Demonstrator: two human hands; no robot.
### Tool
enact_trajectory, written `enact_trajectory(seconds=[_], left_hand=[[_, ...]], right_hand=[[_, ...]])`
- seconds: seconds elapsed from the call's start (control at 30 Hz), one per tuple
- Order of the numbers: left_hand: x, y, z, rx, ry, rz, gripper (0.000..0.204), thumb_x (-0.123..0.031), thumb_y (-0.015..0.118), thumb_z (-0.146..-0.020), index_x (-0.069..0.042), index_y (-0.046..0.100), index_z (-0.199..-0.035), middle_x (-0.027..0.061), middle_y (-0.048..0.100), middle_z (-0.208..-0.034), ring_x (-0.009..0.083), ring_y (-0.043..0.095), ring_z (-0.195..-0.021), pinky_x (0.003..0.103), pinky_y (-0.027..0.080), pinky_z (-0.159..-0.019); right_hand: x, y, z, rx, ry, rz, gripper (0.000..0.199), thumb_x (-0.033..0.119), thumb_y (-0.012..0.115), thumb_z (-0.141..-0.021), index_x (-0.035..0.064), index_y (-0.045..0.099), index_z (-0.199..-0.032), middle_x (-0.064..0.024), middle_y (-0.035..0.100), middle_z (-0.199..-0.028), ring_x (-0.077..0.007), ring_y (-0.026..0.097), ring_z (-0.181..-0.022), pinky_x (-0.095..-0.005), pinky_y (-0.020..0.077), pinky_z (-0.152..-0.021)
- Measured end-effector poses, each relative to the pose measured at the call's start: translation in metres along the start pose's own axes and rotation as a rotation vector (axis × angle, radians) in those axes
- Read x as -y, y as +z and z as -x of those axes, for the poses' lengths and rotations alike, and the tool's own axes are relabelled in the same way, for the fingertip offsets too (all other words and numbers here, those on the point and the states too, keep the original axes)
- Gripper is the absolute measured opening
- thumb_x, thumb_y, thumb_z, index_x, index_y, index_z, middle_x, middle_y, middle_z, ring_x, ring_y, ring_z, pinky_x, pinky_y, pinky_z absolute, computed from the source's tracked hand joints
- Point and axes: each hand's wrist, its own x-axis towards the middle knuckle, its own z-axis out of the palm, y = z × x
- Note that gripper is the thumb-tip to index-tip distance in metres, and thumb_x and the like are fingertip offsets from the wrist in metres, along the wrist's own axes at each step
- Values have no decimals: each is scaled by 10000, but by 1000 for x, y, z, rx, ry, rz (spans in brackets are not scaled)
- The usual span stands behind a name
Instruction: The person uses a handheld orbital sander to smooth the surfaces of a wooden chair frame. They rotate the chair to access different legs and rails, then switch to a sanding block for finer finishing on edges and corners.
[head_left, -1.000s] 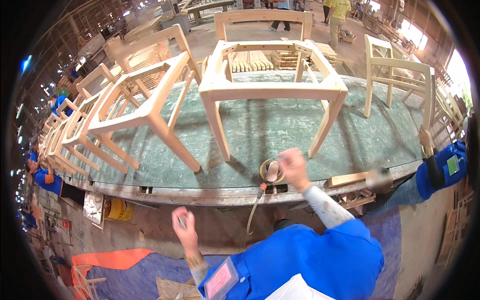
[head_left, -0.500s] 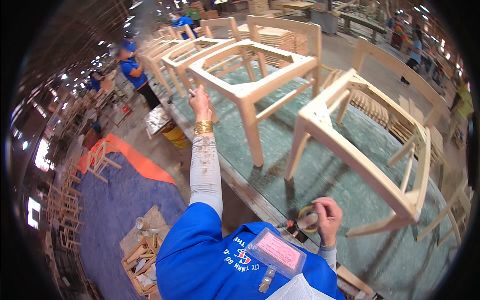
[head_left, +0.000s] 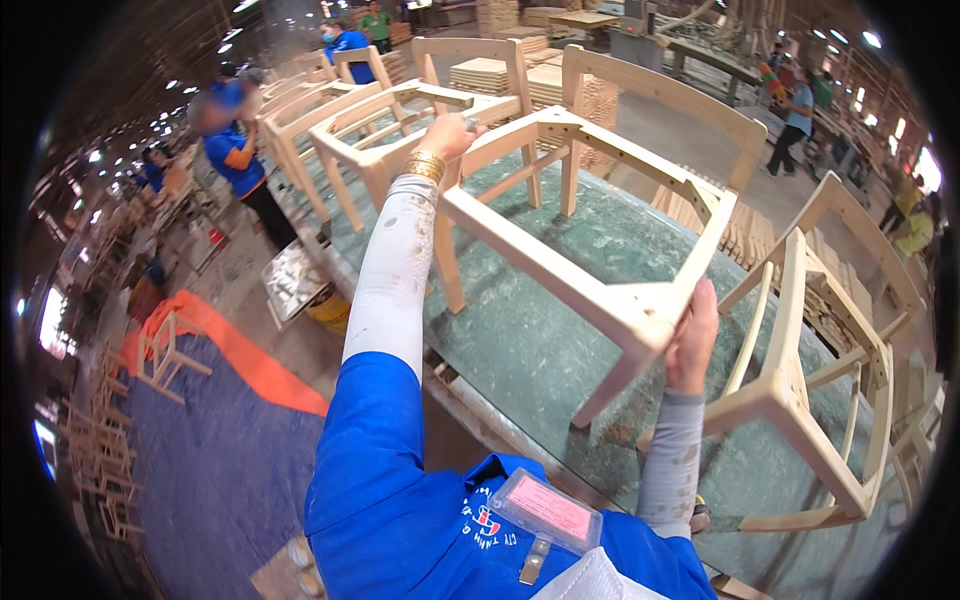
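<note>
An unpainted wooden chair frame (head_left: 545, 250) with an open seat stands on the green worktable (head_left: 510, 340) in front of me. My right hand (head_left: 693, 340) is closed around the near right corner of its seat frame, with part of the fingers hidden behind the wood. Farther off, my left hand (head_left: 447, 137) is closed at the left corner of the same seat. A small greyish end shows past its fingers, too little to name. To the right a second chair frame (head_left: 780, 385) stands at a slant, close to my right forearm.
More chair frames (head_left: 365, 130) line up along the table toward the back left. Stacked boards (head_left: 585, 100) lie beyond. A co-worker in blue (head_left: 237, 160) stands left of the table. Below on the floor are a bucket (head_left: 328, 308), an orange sheet (head_left: 240, 350) and a blue sheet (head_left: 230, 470).
My right hand has risen from beside the tape roll to the chair's near corner. My left hand stays at the left corner. The view has shifted, and the chairs appear lower and farther right.
</note>
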Motion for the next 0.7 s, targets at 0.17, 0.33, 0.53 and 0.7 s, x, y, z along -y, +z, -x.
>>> enact_trajectory(seconds=[0.17, 0.33, 0.53, 0.7], left_hand=[[12, 35, -43, 422, 62, -66, 672, -480, 716, -661, 60, 630, -1052, 208, 652, -1000, 320, 637, -911, 384, 492, -796], [47, 38, -47, 512, 92, 208, 534, -223, 759, -572, 55, 620, -1008, 196, 654, -936, 294, 643, -807, 371, 514, -705], [48, 24, 4, 291, 226, 439, 388, -136, 699, -548, 1, 635, -905, 117, 644, -777, 203, 589, -688, 352, 476, -651], [31, -56, 46, 192, 307, 580, 343, -72, 648, -606, -1, 649, -941, 66, 626, -698, 126, 563, -622, 277, 451, -560]], right_hand=[[20, 17, -50, -106, 428, -156, 427, 318, 632, -854, -57, 517, -1023, -137, 618, -818, -197, 649, -701, -296, 580, -601], [9, 3, -62, 45, 460, -231, 256, 218, 575, -852, -27, 542, -916, -64, 565, -635, -157, 573, -513, -254, 518, -489], [27, -27, -7, -8, 205, 5, 384, 193, 527, -851, -71, 476, -1124, -103, 567, -926, -162, 575, -775, -245, 507, -676], [129, -20, 38, 308, 255, 35, 439, 139, 549, -845, 5, 427, -1245, -118, 541, -1120, -151, 558, -911, -263, 467, -781]])
